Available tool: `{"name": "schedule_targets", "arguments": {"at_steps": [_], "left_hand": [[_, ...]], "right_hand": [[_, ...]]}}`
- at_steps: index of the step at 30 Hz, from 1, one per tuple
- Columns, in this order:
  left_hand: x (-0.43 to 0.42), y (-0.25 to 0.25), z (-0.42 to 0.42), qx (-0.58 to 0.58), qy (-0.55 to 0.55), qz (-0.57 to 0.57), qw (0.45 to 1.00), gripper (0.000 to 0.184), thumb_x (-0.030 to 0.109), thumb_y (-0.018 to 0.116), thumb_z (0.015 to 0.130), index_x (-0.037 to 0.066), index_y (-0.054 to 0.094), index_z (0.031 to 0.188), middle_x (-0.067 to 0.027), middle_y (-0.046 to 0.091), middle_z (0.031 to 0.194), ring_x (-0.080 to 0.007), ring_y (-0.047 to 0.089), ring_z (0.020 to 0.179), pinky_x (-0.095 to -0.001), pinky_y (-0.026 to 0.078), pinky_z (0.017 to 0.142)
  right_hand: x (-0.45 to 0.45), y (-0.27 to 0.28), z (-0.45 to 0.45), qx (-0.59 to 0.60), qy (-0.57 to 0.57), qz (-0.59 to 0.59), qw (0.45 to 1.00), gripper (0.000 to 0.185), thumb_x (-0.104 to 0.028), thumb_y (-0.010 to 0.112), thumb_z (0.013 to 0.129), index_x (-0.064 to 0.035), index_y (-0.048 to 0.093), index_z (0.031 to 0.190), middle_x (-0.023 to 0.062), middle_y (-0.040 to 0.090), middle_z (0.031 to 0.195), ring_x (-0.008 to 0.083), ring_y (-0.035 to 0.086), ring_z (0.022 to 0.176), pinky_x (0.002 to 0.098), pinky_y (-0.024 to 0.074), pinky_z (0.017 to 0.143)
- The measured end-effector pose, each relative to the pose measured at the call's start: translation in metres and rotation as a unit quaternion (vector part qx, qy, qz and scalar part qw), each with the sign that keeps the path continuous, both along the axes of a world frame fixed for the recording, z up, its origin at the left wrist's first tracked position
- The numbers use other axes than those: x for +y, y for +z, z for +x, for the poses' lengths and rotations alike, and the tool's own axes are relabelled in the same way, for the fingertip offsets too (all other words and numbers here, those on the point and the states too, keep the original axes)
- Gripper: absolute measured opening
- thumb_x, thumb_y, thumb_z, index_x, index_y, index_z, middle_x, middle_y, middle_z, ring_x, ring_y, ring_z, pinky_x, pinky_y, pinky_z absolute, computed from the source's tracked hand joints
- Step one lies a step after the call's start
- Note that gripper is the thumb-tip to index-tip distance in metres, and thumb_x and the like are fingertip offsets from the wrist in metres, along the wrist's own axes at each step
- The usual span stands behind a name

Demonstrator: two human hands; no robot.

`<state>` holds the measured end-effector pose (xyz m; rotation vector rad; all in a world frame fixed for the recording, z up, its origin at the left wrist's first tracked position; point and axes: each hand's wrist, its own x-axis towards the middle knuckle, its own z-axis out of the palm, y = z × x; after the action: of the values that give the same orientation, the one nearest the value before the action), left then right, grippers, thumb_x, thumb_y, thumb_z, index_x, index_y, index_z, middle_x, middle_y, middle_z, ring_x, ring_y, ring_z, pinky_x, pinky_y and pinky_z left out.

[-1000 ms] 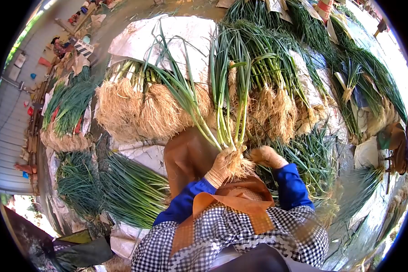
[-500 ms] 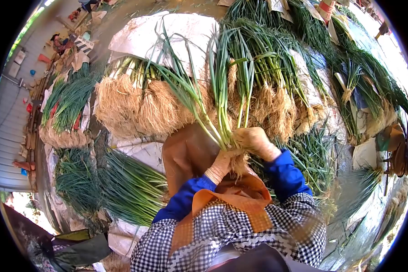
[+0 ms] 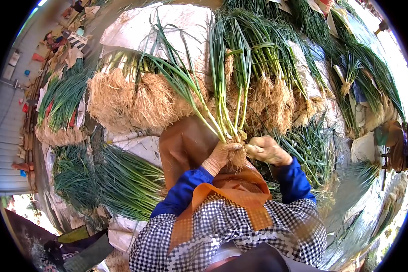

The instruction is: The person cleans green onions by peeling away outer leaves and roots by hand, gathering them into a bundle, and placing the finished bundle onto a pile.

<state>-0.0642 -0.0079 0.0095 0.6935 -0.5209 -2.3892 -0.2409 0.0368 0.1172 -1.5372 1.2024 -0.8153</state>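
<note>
My left hand (image 3: 221,156) is closed around the lower ends of a small bunch of green onions (image 3: 220,104), just above the stringy roots (image 3: 238,157). Their long leaves fan upward and away from me. My right hand (image 3: 269,151) is beside those roots, its fingers curled and pinched together. Whatever may be between these fingers is too small to make out. Below the bunch lies an orange-brown apron (image 3: 183,140) over my lap.
Rooted bundles (image 3: 156,99) lie ahead under a pale sack (image 3: 158,31), with more green onions (image 3: 276,54) to their right. A loose heap (image 3: 129,183) of green onions is at my left, and loose leaves (image 3: 308,152) lie at my right. Another person (image 3: 54,41) is far left.
My right hand has moved from the stems down and to the right, beside the roots. The left hand keeps its hold on the bunch. The view has shifted slightly.
</note>
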Motion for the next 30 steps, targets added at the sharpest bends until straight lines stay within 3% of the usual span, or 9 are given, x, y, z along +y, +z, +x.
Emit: {"name": "schedule_targets", "arguments": {"at_steps": [6, 14, 17, 20, 22, 23, 26, 28, 30], "left_hand": [[0.003, 0.004, -0.008, -0.057, 0.008, -0.071, 0.996, 0.042, -0.002, 0.059, 0.071, 0.001, 0.052, 0.112, -0.0061, 0.058, 0.101, -0.0163, 0.057, 0.09, -0.0271, 0.048, 0.081], [-0.003, 0.009, -0.002, -0.073, 0.015, -0.035, 0.997, 0.03, -0.006, 0.059, 0.07, -0.002, 0.055, 0.1, -0.0083, 0.061, 0.088, -0.0171, 0.06, 0.08, -0.0263, 0.052, 0.072], [-0.011, 0.002, 0.007, 0.001, 0.009, 0.014, 1.0, 0.023, -0.003, 0.056, 0.073, -0.003, 0.057, 0.096, -0.0082, 0.061, 0.085, -0.017, 0.06, 0.081, -0.0262, 0.05, 0.077], [-0.013, 0.005, 0.004, -0.018, -0.008, 0.03, 0.999, 0.026, 0.0, 0.058, 0.074, -0.002, 0.057, 0.1, -0.0091, 0.062, 0.088, -0.0171, 0.06, 0.083, -0.0271, 0.049, 0.079], [-0.012, 0.01, 0.003, -0.001, -0.025, 0.034, 0.999, 0.026, 0.001, 0.057, 0.074, -0.002, 0.056, 0.1, -0.01, 0.062, 0.089, -0.0171, 0.061, 0.083, -0.0273, 0.05, 0.078], [-0.014, 0.01, 0.005, 0.011, -0.041, 0.028, 0.999, 0.027, 0.001, 0.057, 0.074, -0.002, 0.056, 0.1, -0.0101, 0.062, 0.089, -0.0175, 0.061, 0.083, -0.0275, 0.05, 0.077], [-0.014, 0.022, 0.009, -0.032, -0.034, 0.021, 0.999, 0.026, 0.0, 0.056, 0.074, -0.002, 0.055, 0.1, -0.009, 0.061, 0.089, -0.0182, 0.06, 0.082, -0.0275, 0.05, 0.077], [-0.022, 0.009, 0.028, 0.0, -0.052, 0.04, 0.998, 0.031, 0.0, 0.052, 0.076, -0.003, 0.054, 0.106, -0.0127, 0.059, 0.1, -0.0208, 0.059, 0.088, -0.0309, 0.051, 0.076], [-0.027, 0.062, 0.037, 0.025, -0.056, -0.015, 0.998, 0.043, 0.0, 0.053, 0.073, -0.003, 0.05, 0.116, -0.0071, 0.056, 0.099, -0.0169, 0.055, 0.079, -0.0245, 0.047, 0.076]], "right_hand": [[-0.022, -0.039, -0.011, 0.33, -0.119, 0.0, 0.937, 0.024, -0.03, 0.058, 0.083, -0.0073, 0.065, 0.087, 0.011, 0.06, 0.063, 0.0275, 0.06, 0.061, 0.0359, 0.0461, 0.057], [0.007, -0.044, -0.003, -0.134, 0.113, 0.082, 0.981, 0.018, -0.015, 0.051, 0.088, -0.0008, 0.062, 0.084, 0.0012, 0.052, 0.058, 0.0076, 0.04, 0.046, 0.0236, 0.0349, 0.044], [0.032, -0.048, -0.023, 0.018, 0.346, 0.013, 0.938, 0.027, -0.021, 0.047, 0.09, -0.0025, 0.062, 0.077, 0.0062, 0.057, 0.062, 0.0119, 0.049, 0.051, 0.0298, 0.0415, 0.048], [0.002, -0.046, -0.04, 0.56, 0.147, 0.194, 0.792, 0.043, -0.042, 0.052, 0.085, -0.0084, 0.055, 0.112, 0.0112, 0.063, 0.089, 0.0206, 0.063, 0.076, 0.0306, 0.0508, 0.064], [-0.017, -0.044, -0.041, 0.074, -0.045, 0.153, 0.984, 0.06, -0.048, 0.051, 0.085, -0.0072, 0.042, 0.128, 0.0177, 0.055, 0.116, 0.021, 0.057, 0.101, 0.035, 0.0499, 0.08], [-0.022, -0.061, -0.023, -0.235, -0.101, 0.117, 0.96, 0.052, -0.041, 0.049, 0.088, -0.0039, 0.045, 0.124, 0.0199, 0.054, 0.115, 0.0238, 0.056, 0.102, 0.0344, 0.0467, 0.087], [-0.041, -0.064, -0.002, 0.148, 0.004, -0.02, 0.989, 0.05, -0.043, 0.049, 0.088, 0.0018, 0.053, 0.11, 0.0163, 0.06, 0.096, 0.0228, 0.059, 0.084, 0.0371, 0.0463, 0.075], [-0.035, -0.056, -0.014, -0.219, 0.104, 0.085, 0.967, 0.039, -0.039, 0.049, 0.09, -0.0008, 0.058, 0.091, 0.009, 0.06, 0.074, 0.0167, 0.054, 0.066, 0.0365, 0.0415, 0.059], [-0.036, 0.013, -0.039, 0.043, 0.104, 0.124, 0.986, 0.037, -0.039, 0.048, 0.09, -0.0047, 0.06, 0.086, 0.0069, 0.062, 0.074, 0.014, 0.057, 0.065, 0.0307, 0.0459, 0.055]]}}
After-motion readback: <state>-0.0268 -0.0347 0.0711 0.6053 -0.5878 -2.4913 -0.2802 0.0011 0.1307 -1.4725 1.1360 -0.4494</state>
